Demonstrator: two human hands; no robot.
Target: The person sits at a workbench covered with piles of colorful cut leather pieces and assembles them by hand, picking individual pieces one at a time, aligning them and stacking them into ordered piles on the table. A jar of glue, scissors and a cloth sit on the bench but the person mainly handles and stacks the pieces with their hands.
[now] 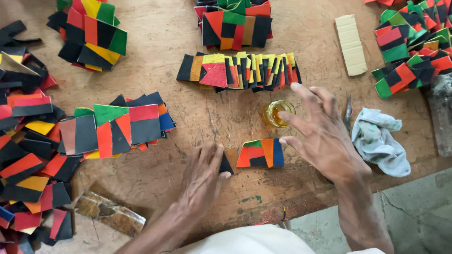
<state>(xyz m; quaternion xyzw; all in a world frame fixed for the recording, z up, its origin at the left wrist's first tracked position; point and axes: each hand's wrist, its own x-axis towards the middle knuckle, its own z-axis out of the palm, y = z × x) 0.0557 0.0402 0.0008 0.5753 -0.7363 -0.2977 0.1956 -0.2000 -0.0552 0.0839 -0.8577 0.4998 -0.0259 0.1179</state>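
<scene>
Two hands over the near edge of the wooden table (188, 28). The left hand (203, 176) lies flat, palm down, fingers together, pressing a small black and tan piece (227, 162) that pokes out from under its fingertips on the right; it grips nothing, just pins it. The right hand (322, 129) hovers with fingers spread apart and holds nothing, fingertips aimed to the left and far. Between the two hands lies the patchwork piece (260, 153), a flat rectangle of red, orange, green, black and blue. It sits just right of the left fingertips and just left of the right thumb, close to both; the right hand looks marginally nearer. Its long axis runs left-right, roughly parallel to the table's near edge, with a slight tilt. The blue end points right toward the right hand, and the red end points left toward the pinned piece. Just beyond it, under the right index finger, stands a small glass cup of yellow liquid (278, 113), near that fingertip; I cannot tell if they touch. Further away lies a row of overlapped pieces (238, 70), its long axis also left-right. A stack of patchwork pieces (117, 127) sits to the left, a crumpled pale rag (379, 138) to the right of the right hand, and a cardboard strip (351, 44) far right.
</scene>
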